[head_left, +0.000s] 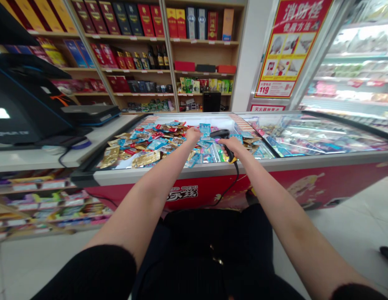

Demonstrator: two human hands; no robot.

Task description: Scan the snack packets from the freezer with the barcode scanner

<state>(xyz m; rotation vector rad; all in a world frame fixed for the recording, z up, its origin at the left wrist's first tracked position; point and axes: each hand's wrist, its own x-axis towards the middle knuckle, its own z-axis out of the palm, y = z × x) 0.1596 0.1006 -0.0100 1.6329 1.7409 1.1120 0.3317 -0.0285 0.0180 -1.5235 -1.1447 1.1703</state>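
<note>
My left hand [193, 135] is closed on the edge of a small blue packet [204, 128], held up over the freezer's glass top. In my right hand [234, 144] is a black barcode scanner [219, 133] with yellow trim low on its handle. Its head points left toward the packet, and a black cable [236, 177] hangs from it down the freezer front. Blue, red and gold snack packets [147, 157] lie in a loose heap to the left of my hands. A white basket edge [214, 153] shows just below the scanner.
The chest freezer [114, 178] spans the front, its right part [313, 129] full of wrapped goods. To the left stands a counter [100, 135] with a dark checkout machine [28, 100]. Shelves of boxes and bottles [128, 37] line the back. A glass-front cooler [350, 79] is at right.
</note>
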